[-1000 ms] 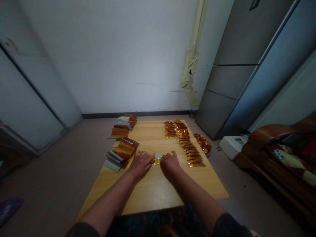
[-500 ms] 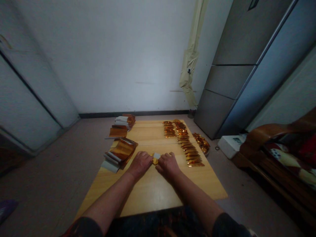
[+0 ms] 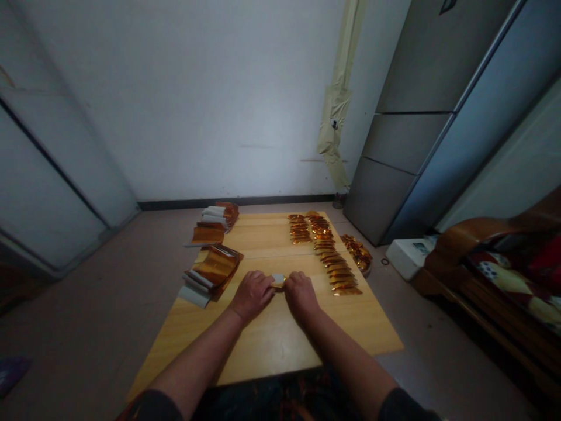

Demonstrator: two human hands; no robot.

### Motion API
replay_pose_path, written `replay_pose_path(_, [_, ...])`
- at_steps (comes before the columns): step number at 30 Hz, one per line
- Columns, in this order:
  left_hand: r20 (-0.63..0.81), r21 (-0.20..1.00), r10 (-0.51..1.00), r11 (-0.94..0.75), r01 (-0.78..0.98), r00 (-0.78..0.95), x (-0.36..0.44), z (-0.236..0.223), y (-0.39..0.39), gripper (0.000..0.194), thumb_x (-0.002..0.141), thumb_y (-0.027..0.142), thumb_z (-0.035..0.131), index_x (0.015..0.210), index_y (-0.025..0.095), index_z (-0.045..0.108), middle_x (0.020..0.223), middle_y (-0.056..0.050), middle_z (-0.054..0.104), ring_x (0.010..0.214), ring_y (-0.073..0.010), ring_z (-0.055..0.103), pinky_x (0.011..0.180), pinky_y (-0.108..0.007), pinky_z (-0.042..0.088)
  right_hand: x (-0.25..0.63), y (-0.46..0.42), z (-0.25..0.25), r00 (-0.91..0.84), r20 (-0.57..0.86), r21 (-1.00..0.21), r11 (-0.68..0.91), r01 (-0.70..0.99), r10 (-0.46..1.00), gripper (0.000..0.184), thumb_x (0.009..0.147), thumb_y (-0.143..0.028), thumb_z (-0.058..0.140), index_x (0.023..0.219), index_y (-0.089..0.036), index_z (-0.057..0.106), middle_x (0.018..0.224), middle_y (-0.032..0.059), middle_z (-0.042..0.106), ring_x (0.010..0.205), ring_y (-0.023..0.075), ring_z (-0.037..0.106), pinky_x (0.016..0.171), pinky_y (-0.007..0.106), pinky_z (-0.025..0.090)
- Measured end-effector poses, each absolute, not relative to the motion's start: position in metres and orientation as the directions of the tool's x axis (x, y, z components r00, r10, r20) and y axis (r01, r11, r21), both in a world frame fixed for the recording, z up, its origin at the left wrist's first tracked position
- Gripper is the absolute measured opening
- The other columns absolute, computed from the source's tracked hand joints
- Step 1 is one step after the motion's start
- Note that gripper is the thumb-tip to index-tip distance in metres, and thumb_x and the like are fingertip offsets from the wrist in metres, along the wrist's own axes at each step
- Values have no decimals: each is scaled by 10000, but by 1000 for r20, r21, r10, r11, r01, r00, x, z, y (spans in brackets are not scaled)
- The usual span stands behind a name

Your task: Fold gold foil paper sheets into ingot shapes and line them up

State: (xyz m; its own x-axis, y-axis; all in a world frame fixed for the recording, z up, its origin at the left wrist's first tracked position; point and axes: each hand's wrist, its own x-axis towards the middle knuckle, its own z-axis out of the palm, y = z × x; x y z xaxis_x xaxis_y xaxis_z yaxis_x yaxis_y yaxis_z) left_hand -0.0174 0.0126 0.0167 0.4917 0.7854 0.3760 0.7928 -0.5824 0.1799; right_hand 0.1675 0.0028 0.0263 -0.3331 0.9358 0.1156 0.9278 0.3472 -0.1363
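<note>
Head view. A small gold-and-pale foil piece is held at the centre of the frame, slightly below the middle, above or on a pale wooden table; whether the tabletop is touched by it cannot be told. Its left end is gripped by the left hand, whose fingers are bent and drawn together, with the back of the hand turned upward. Its right end is pinched by the right hand, likewise curled; its thumb is largely hidden. The hands are separated only by the short visible span of foil. Left of centre, a near stack of foil sheets is spread at the table's edge, and a far stack of foil sheets is seen above it. Right of centre, folded gold pieces are arranged in a long row and a short row.
</note>
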Motion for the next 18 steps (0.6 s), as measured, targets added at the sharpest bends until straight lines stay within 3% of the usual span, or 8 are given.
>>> replay_pose_path(7, [260, 514, 949, -291, 807, 177, -15, 16, 20, 182, 838, 193, 516, 983, 226, 622, 892, -33, 656, 895, -197, 587, 802, -318, 436, 170, 6, 37, -246, 73, -232, 257, 938, 966, 249, 975, -259, 440, 939, -201, 680, 983, 77, 645, 945, 200, 534, 727, 292, 322])
replay_pose_path(12, [179, 560, 981, -161, 812, 72, -10, 14, 27, 145, 827, 200, 537, 943, 211, 623, 874, -31, 652, 857, -180, 596, 777, -289, 439, 169, 12, 37, -183, 49, -286, 190, 939, 982, 223, 952, -229, 450, 958, -207, 672, 972, 65, 665, 930, 191, 559, 720, 287, 307])
replay_pose_path(18, [189, 535, 982, -126, 835, 27, -5, 14, 27, 77, 834, 215, 542, 861, 221, 614, 834, -9, 656, 829, -169, 592, 743, -275, 424, 166, 13, 39, -136, 39, -305, 142, 942, 990, 196, 953, -230, 446, 1012, -223, 634, 1008, 50, 683, 967, 190, 576, 757, 291, 302])
